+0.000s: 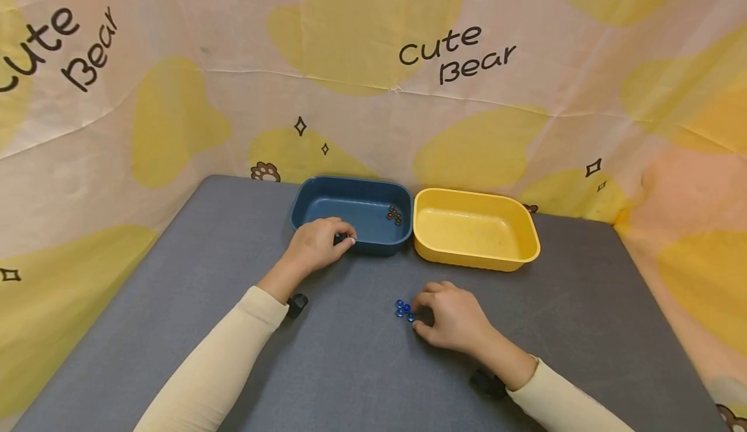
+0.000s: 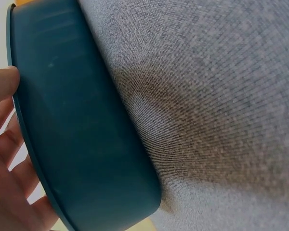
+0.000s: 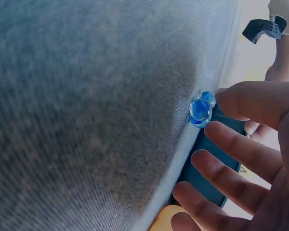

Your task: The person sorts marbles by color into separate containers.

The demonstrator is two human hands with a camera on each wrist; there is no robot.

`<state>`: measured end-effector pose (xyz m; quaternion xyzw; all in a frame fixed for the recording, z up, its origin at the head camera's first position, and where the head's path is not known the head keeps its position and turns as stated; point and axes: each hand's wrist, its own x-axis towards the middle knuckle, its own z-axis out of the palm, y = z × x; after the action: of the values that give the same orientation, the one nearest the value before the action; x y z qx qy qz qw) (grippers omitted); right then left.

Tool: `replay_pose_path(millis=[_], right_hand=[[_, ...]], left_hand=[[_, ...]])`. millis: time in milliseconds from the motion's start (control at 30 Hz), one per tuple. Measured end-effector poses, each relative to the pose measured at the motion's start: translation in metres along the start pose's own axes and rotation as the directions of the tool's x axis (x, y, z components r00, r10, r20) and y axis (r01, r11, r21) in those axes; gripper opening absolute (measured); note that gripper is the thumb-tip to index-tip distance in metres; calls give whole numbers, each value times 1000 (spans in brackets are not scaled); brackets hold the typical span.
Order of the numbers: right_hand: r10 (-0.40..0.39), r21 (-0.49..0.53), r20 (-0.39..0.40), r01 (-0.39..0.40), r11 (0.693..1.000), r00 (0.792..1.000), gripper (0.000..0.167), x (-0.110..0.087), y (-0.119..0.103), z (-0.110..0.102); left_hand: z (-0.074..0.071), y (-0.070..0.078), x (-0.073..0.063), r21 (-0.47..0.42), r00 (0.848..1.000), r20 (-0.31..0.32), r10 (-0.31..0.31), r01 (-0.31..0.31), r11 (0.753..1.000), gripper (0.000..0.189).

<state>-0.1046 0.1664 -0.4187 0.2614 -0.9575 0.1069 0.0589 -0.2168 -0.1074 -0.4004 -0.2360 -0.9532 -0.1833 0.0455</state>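
At the near-left side of the blue bin (image 1: 379, 248), my left hand (image 1: 318, 242) holds the rim. In the left wrist view its thumb (image 2: 5, 84) lies at the rim's edge, with the other fingers beyond it, partly hidden. Several blue glass marbles (image 1: 399, 312) lie clustered on the table before the bins. Beside them is my right hand (image 1: 455, 318), thumb and fingers apart around the cluster's right side. From the right wrist, the marbles (image 3: 201, 113) appear right at the tips of the thumb and index finger, with the other fingers spread.
Several small brown marbles (image 1: 394, 215) lie in the blue bin's right end. A yellow bin (image 1: 475, 261) stands against its right side. Both bins sit near the back edge of the grey table (image 1: 362, 367), before a printed cloth backdrop (image 1: 373, 49).
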Motion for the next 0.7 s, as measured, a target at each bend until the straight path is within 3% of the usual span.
replay_pose_path(millis=[700], right_hand=[[59,-36,14,-59,998,998,17,8,-3,8]], left_hand=[[-2,0,0,3,1000,2,13,-13,1000,16]])
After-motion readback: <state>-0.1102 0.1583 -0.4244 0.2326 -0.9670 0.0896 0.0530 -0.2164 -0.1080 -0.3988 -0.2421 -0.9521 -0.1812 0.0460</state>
